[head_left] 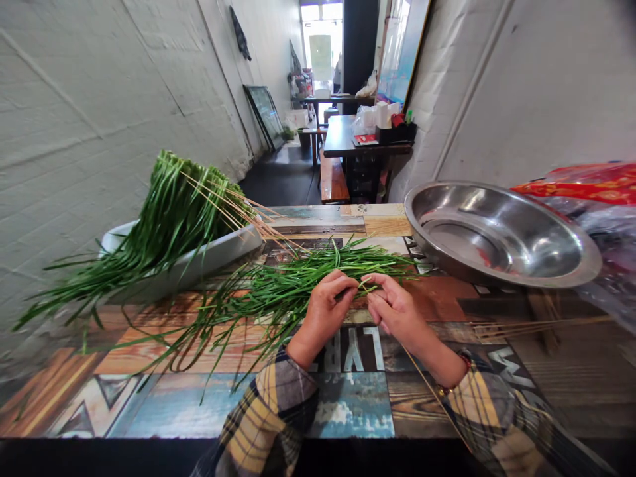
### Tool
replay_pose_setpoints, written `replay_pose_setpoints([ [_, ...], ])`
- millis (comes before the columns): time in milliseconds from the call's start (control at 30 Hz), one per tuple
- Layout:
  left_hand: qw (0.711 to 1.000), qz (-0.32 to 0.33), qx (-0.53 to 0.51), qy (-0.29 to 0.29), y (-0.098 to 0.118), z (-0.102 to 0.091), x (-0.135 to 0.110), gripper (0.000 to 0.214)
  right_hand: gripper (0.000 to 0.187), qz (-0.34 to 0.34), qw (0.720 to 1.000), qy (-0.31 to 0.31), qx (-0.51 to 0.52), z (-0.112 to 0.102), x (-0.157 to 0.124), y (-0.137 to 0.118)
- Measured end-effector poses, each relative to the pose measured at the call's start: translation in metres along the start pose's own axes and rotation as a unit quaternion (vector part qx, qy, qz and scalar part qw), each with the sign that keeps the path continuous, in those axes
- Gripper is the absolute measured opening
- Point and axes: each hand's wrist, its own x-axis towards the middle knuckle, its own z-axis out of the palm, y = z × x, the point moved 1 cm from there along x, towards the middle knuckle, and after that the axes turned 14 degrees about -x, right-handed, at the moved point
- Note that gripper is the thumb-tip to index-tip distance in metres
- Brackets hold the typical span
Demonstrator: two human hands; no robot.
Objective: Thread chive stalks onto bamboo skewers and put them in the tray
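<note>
My left hand (326, 306) is closed in a pinch on green chives, which look like garlic chives, at the near right of a loose pile of chives (293, 278). Facing it, my right hand (397, 310) is closed around a thin bamboo skewer (420, 371) that slants down toward my right forearm. A chive end shows at the skewer's tip between both hands; my fingers partly hide it. To the left, a dense row of chives (183, 199) threaded on several skewers rests in a white tub (209, 262), its long leaves hanging over the side.
A wide steel basin (556, 255) stands at the right, beside red and clear plastic packaging (591, 185). Several loose skewers (536, 324) lie on the patterned tabletop (348, 404) at the right. Farther back are another table (342, 129) and a bench (332, 179).
</note>
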Motion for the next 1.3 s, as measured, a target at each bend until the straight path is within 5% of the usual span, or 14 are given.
replay_pose_setpoints([
  [233, 0.999, -0.006, 0.001, -0.046, 0.005, 0.001, 0.000, 0.012, 0.019, -0.009, 1.000, 0.013, -0.009, -0.002, 0.003, 0.003],
  [467, 0.977, 0.013, 0.170, 0.129, -0.003, -0.023, 0.006, 0.017, 0.030, 0.028, 1.000, -0.007, -0.009, -0.004, 0.001, -0.001],
  [700, 0.922, -0.066, 0.380, 0.035, -0.016, -0.025, 0.003, 0.020, 0.029, 0.029, 0.999, -0.026, -0.004, -0.002, 0.000, 0.001],
  [933, 0.960, 0.008, 0.257, 0.106, -0.012, -0.026, 0.005, 0.012, 0.024, 0.025, 1.000, -0.008, -0.010, -0.004, 0.001, 0.000],
  [1133, 0.994, 0.027, 0.090, 0.048, -0.007, -0.011, 0.004, 0.017, 0.029, 0.028, 0.999, 0.000, -0.032, -0.004, 0.003, 0.002],
  [1300, 0.996, 0.020, 0.086, 0.030, -0.001, -0.006, 0.003, 0.009, 0.036, 0.026, 0.999, 0.036, -0.026, -0.005, 0.005, 0.005],
])
